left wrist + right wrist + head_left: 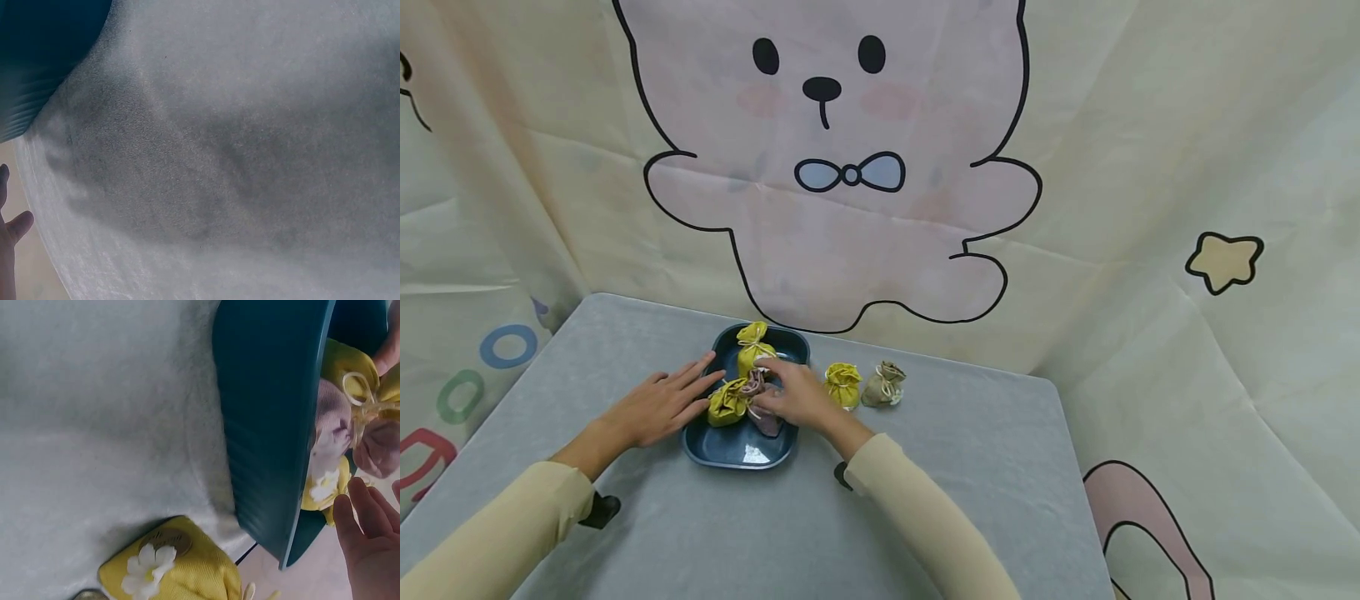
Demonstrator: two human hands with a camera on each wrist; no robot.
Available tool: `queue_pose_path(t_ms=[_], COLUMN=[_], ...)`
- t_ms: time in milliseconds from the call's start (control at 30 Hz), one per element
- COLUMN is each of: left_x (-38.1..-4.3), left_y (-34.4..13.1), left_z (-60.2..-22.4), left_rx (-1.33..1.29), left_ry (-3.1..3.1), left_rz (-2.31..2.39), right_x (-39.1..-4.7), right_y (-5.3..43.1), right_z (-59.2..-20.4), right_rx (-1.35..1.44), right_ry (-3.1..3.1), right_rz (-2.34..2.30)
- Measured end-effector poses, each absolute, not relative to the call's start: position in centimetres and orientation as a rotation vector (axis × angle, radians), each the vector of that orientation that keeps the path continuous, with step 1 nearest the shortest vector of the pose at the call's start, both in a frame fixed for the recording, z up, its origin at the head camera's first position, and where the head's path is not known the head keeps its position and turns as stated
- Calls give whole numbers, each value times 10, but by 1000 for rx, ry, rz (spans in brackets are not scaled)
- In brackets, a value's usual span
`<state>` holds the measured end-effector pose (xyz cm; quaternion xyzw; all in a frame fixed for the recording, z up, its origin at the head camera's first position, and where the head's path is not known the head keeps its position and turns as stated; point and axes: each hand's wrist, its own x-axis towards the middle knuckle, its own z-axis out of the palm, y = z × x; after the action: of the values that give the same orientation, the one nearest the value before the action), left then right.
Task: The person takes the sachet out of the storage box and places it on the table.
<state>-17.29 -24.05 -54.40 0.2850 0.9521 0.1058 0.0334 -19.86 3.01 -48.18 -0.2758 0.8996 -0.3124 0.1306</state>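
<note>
In the head view a dark blue tray (737, 456) holds a yellow drawstring pouch (751, 354) at its far end, another yellow pouch (727, 404) on its left and a mauve pouch (765, 421). My left hand (658, 407) reaches over the tray's left rim, fingers extended, fingertips at the left yellow pouch. From the right, my right hand (801, 394) extends over the mauve pouch. In the right wrist view, its fingers (369, 509) are loosely spread beside the pouches, with nothing gripped. The left wrist view catches only part of the left hand (11, 240).
Right of the tray, a yellow pouch (842, 385) with a white flower and an olive-beige pouch (883, 385) stand on the grey-covered table (955, 475). Behind the table's far edge hangs a cream curtain (1120, 167) with a printed bear.
</note>
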Motion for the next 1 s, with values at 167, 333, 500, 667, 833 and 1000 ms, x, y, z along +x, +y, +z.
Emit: queue_pose_path(t_ms=[167, 333, 500, 667, 833, 1000], left_x=[-172, -172, -173, -174, -173, -174], left_y=[-240, -240, -239, -238, -239, -240], left_z=[-544, -544, -544, -545, -546, -546], left_rx=[874, 874, 861, 862, 872, 878], left_ry=[2936, 2939, 2935, 2933, 2940, 2945], left_rz=[322, 321, 325, 328, 329, 328], right_x=[-197, -196, -196, -198, -199, -199], right_y=[23, 17, 15, 13, 11, 10], right_z=[-488, -495, -497, -497, -500, -501], right_rx=[-811, -810, -793, -751, -712, -727], right_ry=[2595, 2611, 2602, 2620, 2625, 2647], right_rz=[-905, -868, -887, -884, -861, -862])
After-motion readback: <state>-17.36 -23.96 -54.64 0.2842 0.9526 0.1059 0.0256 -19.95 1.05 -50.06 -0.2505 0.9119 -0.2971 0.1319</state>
